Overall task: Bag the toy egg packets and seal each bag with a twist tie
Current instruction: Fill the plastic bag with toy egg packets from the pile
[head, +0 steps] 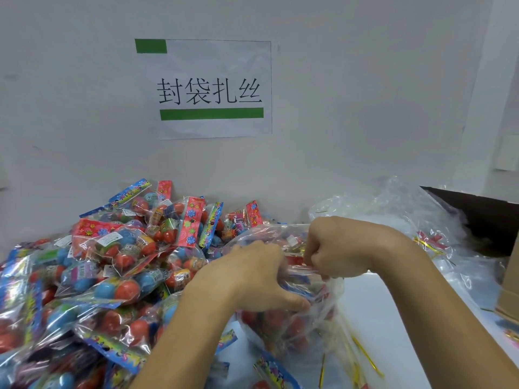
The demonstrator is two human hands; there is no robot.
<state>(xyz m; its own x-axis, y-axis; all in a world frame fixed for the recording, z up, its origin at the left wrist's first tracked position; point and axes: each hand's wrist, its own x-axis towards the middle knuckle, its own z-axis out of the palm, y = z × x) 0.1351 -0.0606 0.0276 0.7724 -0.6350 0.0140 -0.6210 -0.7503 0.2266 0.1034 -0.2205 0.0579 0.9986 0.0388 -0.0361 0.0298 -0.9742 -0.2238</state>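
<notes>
While my left hand (254, 279) curls round the clear bag (283, 327), thumb pressed against its side, my right hand (335, 252) is fisted just beside it, gripping the bag's gathered top. Red eggs show through the plastic, so packets are already inside. Whether a tie is pinched in my right fingers I cannot tell. Left of the bag lies the big heap of egg packets (112, 262), piled against the wall. Gold ties (365, 355) lie loose on the white table (393, 318) just below and right of the bag. Right of the bag sit crumpled spare bags (407, 209), with a cardboard box (508, 293) beyond. Above the bag, a sign (213, 89) hangs on the wall.
</notes>
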